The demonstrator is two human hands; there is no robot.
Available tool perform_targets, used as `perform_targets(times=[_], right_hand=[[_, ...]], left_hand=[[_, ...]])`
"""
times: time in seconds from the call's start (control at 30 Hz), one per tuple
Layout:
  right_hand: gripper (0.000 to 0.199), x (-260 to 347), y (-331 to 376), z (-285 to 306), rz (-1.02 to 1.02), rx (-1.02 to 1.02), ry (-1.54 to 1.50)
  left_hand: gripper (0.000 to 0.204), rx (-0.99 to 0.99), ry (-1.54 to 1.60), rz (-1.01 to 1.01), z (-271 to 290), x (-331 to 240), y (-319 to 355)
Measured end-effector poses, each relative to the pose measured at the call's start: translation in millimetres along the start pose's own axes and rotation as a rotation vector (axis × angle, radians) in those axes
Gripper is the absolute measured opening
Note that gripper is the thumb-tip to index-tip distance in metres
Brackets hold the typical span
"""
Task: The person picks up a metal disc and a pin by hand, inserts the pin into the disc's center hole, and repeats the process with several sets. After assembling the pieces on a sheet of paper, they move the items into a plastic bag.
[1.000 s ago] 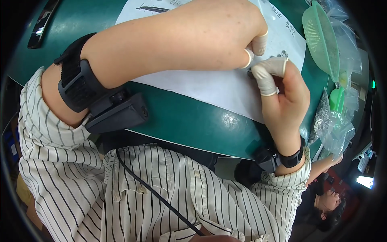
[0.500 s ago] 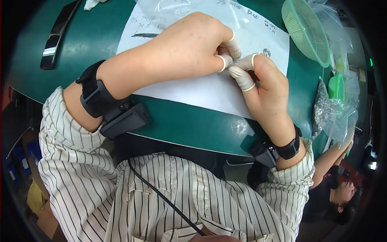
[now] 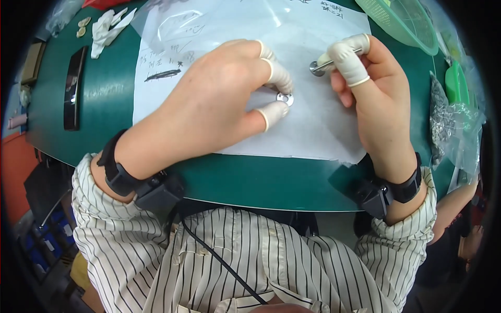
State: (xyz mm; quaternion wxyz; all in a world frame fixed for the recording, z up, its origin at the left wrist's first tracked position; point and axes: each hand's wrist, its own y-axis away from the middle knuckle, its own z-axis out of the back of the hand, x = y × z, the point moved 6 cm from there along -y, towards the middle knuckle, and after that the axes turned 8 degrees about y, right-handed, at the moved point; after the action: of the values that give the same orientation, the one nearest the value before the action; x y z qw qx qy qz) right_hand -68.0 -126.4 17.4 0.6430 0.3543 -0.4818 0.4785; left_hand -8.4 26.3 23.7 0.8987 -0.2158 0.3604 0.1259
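Note:
Between the thumb and fingertips of my left hand [image 3: 237, 86] is a small round metal piece with holes [image 3: 285, 98], held just over the white paper [image 3: 297, 138]. My right hand [image 3: 378, 78] pinches a thin metal rod [image 3: 327, 63]. The rod's lower end meets a dark, shiny round metal piece [image 3: 315, 69] at the paper; whether they are joined or only touching, I cannot tell. Pale finger cots cover the thumb and some fingers of both hands.
A clear plastic bag [image 3: 219, 26] lies across the paper's far part. On the green table [image 3: 261, 180] a black phone [image 3: 75, 88] and white cloth gloves [image 3: 107, 31] lie left. Right are a green basket [image 3: 404, 28] and a bag of small metal parts [image 3: 443, 120]. Another person sits at right.
My hands were together at the fingertips and have moved apart, the right one going right and up. The metal piece in my left fingers and the rod in my right now show.

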Motion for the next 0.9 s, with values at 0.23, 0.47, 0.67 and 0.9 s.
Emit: perform_targets(times=[0.23,0.47,0.67,0.9], right_hand=[[0.01,0,3,-4,0.109,0.043,0.097],[0.009,2,7,-11,0.232,0.126,0.247],[0.01,4,8,-15,0.232,0.132,0.344],[0.015,4,5,-18,0.294,0.097,0.43]], left_hand=[[0.015,-0.068,-0.058,-0.072,2,-6,-4],[0.016,-0.061,0.069,0.077,13,3,-7],[0.014,-0.001,0.044,0.054,6,9,-4],[0.014,-0.031,0.016,0.063,5,10,-6]])
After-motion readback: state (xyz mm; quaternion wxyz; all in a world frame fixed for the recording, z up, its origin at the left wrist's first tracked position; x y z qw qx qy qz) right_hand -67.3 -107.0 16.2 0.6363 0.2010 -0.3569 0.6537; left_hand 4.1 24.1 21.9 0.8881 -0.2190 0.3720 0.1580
